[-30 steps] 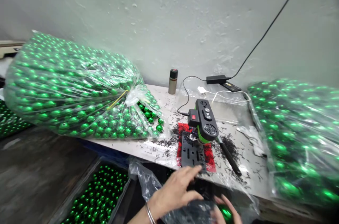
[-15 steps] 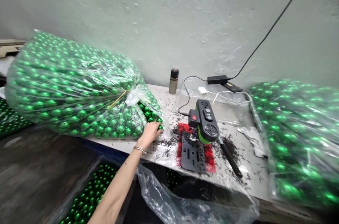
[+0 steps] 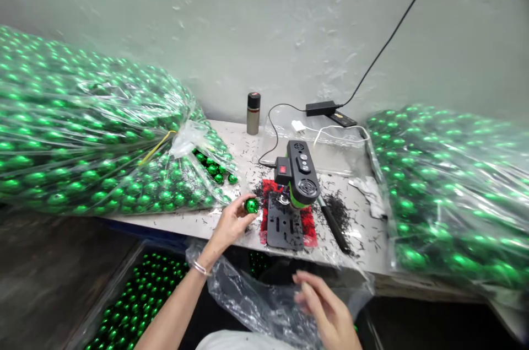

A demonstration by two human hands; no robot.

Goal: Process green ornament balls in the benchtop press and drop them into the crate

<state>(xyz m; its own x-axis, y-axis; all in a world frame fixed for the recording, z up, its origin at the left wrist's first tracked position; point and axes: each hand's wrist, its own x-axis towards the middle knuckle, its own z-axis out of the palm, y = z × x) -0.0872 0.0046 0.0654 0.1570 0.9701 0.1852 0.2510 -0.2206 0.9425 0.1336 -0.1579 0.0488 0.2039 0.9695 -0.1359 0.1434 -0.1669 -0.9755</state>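
A shiny green ball (image 3: 251,205) is held between the thumb and fingers of my left hand (image 3: 232,223), just left of the black slotted plate (image 3: 285,223). My right hand (image 3: 324,306) is in the lower middle, in front of the table edge, with fingers apart and nothing in them. A black device (image 3: 303,173) with a red switch stands over the plate, which lies on a red mat (image 3: 309,226). To the left, a big clear bag of green balls (image 3: 103,146) lies with a torn opening, a few balls showing in it.
A second bag of green balls (image 3: 446,201) lies at the right. Behind are a spray can (image 3: 253,113), a black adapter (image 3: 320,108) and a clear tray. A black-handled tool (image 3: 334,227) lies beside dark scraps. Below are a bin of green balls (image 3: 140,295) and clear plastic (image 3: 252,295).
My left hand has come away from the bag's opening, holding one green ball. My right hand has entered from below. The view has shifted to the right.
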